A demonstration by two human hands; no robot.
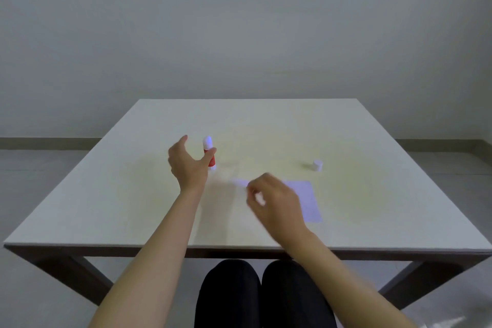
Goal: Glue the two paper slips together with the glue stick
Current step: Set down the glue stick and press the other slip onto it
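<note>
A red glue stick (208, 144) with a white tip stands upright on the pale table (106, 194), left of centre. My left hand (186, 165) is spread open just left of it, the thumb crossing in front of the red body; I cannot tell whether it touches. My right hand (277, 202) is blurred and pinches one end of a pale paper slip (239, 182), which sticks out to the left just above the table. A second, larger pale lilac paper slip (310, 202) lies flat on the table, partly hidden by my right hand.
A small white cap (317, 165) stands alone at the right of the table. The table's near edge runs just above my knees (261, 295). A plain grey wall stands behind the far edge.
</note>
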